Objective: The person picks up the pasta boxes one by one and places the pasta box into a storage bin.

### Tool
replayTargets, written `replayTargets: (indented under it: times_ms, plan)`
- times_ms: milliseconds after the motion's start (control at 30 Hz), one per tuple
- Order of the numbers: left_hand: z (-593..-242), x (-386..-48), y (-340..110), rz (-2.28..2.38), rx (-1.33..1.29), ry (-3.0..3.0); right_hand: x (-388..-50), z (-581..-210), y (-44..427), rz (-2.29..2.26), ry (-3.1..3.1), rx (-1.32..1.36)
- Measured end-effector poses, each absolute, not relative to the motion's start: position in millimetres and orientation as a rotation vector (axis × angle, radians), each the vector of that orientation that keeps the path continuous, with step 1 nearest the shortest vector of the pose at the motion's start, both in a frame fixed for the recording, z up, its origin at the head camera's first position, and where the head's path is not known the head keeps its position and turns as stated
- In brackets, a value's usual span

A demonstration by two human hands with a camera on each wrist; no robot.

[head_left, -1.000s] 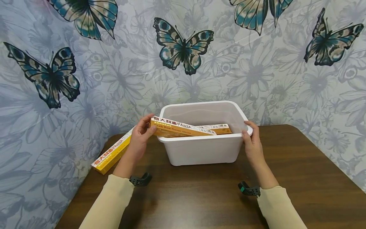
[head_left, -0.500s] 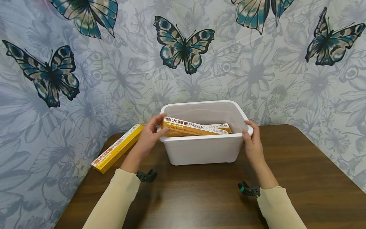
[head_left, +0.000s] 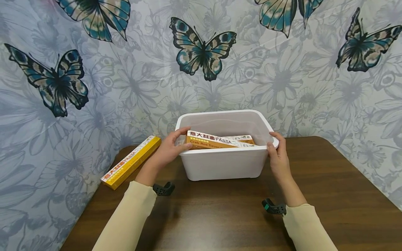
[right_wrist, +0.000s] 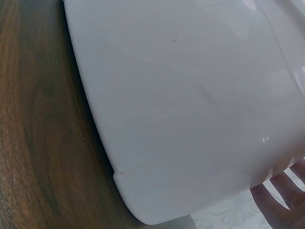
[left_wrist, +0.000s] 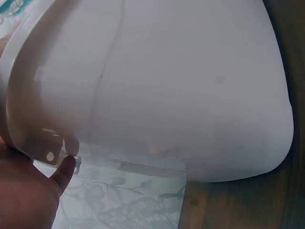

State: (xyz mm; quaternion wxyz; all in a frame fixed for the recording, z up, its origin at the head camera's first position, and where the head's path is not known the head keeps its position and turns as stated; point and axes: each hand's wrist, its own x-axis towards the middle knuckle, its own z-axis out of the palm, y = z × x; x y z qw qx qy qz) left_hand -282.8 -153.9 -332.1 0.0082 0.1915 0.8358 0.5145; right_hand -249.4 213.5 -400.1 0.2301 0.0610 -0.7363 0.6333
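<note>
A white plastic bin (head_left: 223,165) stands upright on the table. Inside it a yellow pasta box (head_left: 213,140) leans at a slant, its left end high near the rim. My left hand (head_left: 168,148) reaches over the bin's left rim and pinches that end between thumb and fingers. Behind it lies a second pasta box (head_left: 243,139), partly hidden. My right hand (head_left: 277,153) grips the bin's right rim. In the left wrist view the left hand (left_wrist: 26,188) shows beside the bin wall (left_wrist: 190,86); in the right wrist view fingers (right_wrist: 281,195) show at the bin's edge.
Another yellow pasta box (head_left: 131,162) lies on the brown wooden table (head_left: 216,216), left of the bin, close to the table's left edge. A butterfly-patterned cloth (head_left: 213,94) hangs right behind the table.
My left hand has moved right with the pasta box, which has slid right and slightly lower into the bin. The right hand has stayed on the rim.
</note>
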Motion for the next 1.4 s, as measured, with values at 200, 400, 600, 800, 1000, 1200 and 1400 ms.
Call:
replayTargets:
  times_ms: [200, 400, 600, 800, 1000, 1200, 1400]
  plan:
    - [-333, -283, -154, 1.574, 0.602, 2.64, -250, -400, 213, 1.746, -2.021, 0.177]
    - [-336, -284, -154, 1.55, 0.623, 2.703, -250, -399, 213, 1.754, -2.017, 0.194]
    - [-343, -282, -153, 1.656, 0.64, 2.732, -250, -397, 210, 1.757, -2.016, 0.143]
    - [-361, -280, -150, 1.847, 0.643, 2.743, -250, -395, 207, 1.741, -2.032, 0.045]
    - [-371, -271, -144, 2.012, 0.539, 2.719, -248, -392, 205, 1.735, -2.069, -0.005]
    - [-378, -265, -140, 2.113, 0.57, 2.697, -248, -392, 206, 1.705, -2.094, -0.026]
    - [-387, -261, -138, 2.274, 0.563, 2.629, -248, -392, 207, 1.702, -2.096, -0.027]
